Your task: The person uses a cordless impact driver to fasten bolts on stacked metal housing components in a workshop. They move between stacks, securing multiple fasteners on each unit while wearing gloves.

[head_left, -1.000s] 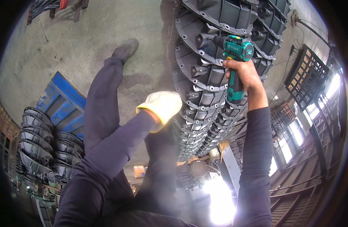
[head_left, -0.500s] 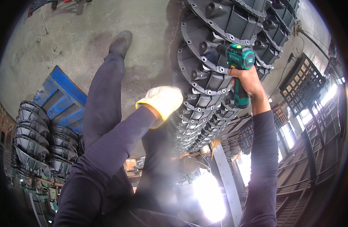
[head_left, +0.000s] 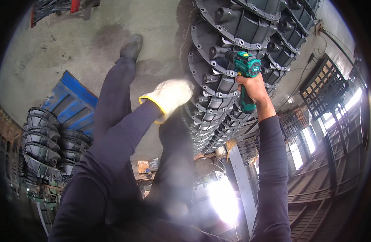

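My bare right hand is wrapped round the handle of a green and black cordless drill. The drill's dark front end points left, at a round tubular boss on one of the stacked dark metal housings. Whether its tip touches the boss or sits inside it, I cannot tell. My left hand, in a whitish glove with a yellow cuff, is beside the left edge of the stack. Its fingers are blurred and bunched out of sight, so their grip does not show.
More dark housings are piled at the left, beside a blue ribbed metal panel. A black grid-like rack stands at the right, with a cable near it. A red and black metal frame lies at the upper left.
The drill in my right hand has shifted left and slightly down, closer to the boss. My gloved left hand has moved slightly left and up. The whole view has shifted a little.
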The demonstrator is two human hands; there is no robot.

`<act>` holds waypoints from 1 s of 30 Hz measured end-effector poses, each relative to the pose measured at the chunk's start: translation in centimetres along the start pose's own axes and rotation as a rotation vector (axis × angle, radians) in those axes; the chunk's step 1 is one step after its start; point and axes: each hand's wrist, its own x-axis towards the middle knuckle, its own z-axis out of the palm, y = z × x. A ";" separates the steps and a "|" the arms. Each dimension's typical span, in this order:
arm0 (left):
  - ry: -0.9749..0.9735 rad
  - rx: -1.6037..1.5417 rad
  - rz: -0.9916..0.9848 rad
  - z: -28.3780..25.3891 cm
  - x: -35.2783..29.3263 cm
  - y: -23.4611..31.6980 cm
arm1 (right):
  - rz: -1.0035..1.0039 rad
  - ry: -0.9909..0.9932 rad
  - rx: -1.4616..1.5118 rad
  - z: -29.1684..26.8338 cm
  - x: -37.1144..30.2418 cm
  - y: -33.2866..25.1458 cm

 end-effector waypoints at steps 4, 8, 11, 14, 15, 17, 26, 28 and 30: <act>0.183 -0.691 -0.340 -2.6 0.4 -0.6 | -0.005 0.013 -0.093 0.0 0.1 0.3; 0.419 -1.019 -0.203 -5.6 -0.6 -1.2 | 0.007 0.033 -0.095 0.7 0.4 0.5; 0.437 -1.187 -0.331 -7.8 -1.6 -0.5 | 0.003 0.022 -0.185 0.4 0.5 0.5; 0.457 -1.288 -0.412 -9.3 -2.4 1.0 | -0.002 -0.025 -0.103 0.3 0.8 0.8; 0.477 -1.316 -0.406 -9.6 -2.5 1.5 | 0.013 -0.038 -0.140 0.1 1.1 0.9; 0.416 -1.185 -0.455 -10.0 -3.1 2.3 | -0.063 -0.149 0.023 -0.2 0.9 1.4; 0.439 -1.239 -0.668 -12.0 -5.1 4.6 | 0.013 -0.063 0.165 1.7 -0.4 2.7; 0.412 -1.161 -0.708 -13.3 -5.0 5.2 | 0.008 -0.074 0.150 1.5 -0.8 2.6; 0.406 -1.152 -0.699 -14.7 -4.6 6.0 | 0.016 -0.098 0.147 1.1 -1.7 2.7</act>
